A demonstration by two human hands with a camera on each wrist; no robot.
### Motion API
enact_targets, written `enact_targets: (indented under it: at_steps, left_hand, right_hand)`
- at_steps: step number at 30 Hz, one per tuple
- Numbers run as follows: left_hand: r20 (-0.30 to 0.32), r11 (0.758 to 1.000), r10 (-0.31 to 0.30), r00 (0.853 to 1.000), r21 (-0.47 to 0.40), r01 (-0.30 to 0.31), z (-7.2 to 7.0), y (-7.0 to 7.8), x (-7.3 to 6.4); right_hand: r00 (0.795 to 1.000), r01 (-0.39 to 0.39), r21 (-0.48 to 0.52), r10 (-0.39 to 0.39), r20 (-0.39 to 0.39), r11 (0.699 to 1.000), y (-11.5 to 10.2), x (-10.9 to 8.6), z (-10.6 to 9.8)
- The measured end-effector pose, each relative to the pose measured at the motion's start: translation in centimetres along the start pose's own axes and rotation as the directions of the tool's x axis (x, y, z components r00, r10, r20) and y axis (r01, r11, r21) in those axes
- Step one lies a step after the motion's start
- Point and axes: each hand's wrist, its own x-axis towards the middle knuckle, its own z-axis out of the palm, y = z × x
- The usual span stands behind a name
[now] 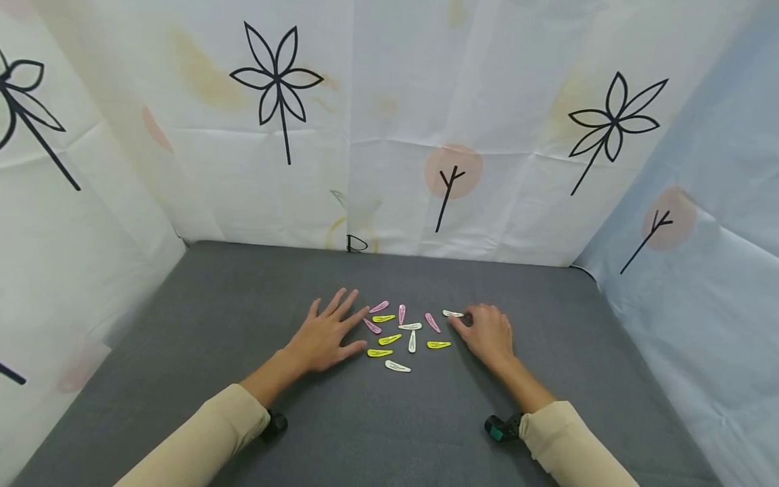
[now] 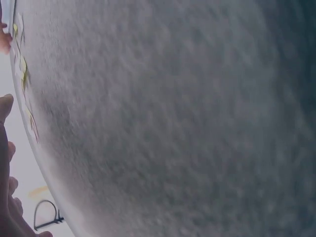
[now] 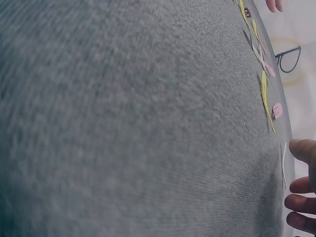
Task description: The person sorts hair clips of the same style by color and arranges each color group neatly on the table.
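Note:
Snap hair clips in pink, yellow and white lie spread on the grey table between the two hands. My left hand (image 1: 322,338) has its fingers spread, holding nothing, next to a pink hair clip (image 1: 372,327). One fingertip comes close to another pink clip (image 1: 379,306). On the other side, my right hand (image 1: 489,331) has its fingers loosely bent, with the thumb tip right at a white hair clip (image 1: 453,314). The right wrist view has this white clip (image 3: 284,165) lying beside the thumb (image 3: 302,149), the other fingers apart from it.
Around the middle lie a white clip (image 1: 412,341), a yellow clip (image 1: 439,345) and a pink clip (image 1: 433,322). Nearest the front is another white clip (image 1: 398,366). A printed white curtain (image 1: 389,176) stands behind the grey table (image 1: 389,433) and along its sides.

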Motion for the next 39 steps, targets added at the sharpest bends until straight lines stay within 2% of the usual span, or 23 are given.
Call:
enact_targets:
  at_steps: [5,11,17,31,33,39]
  left_hand:
    - [0.024,1.000,0.020,1.000,-0.024,-0.019,-0.1,0.9,0.1]
    - [0.006,0.999,0.047,0.999,-0.015,-0.047,0.0,1.6,0.2]
    - [0.034,0.998,0.052,0.998,-0.030,-0.051,0.4,2.2,0.1]
    - [0.024,0.992,0.089,0.996,-0.090,-0.086,0.5,3.2,-0.1]
    - [0.027,0.992,0.091,0.995,-0.095,-0.088,0.5,3.2,-0.1]
    - [0.052,0.992,0.080,0.995,-0.097,-0.075,0.4,3.3,-0.1]
  right_hand:
    - [1.000,-0.017,-0.001,0.017,0.013,1.000,-0.3,0.1,0.3]
    - [0.999,-0.035,0.004,0.035,0.034,0.999,-0.5,0.1,0.5]
    - [0.999,-0.023,0.001,0.023,0.022,1.000,-0.5,0.2,0.8]
    - [0.999,-0.030,0.026,0.029,0.028,0.999,-1.3,0.7,1.5]
    - [0.999,-0.017,0.033,0.016,0.036,0.999,-1.2,0.7,1.5]
    - [0.993,0.083,0.114,-0.091,0.071,0.990,-0.7,1.0,1.5]
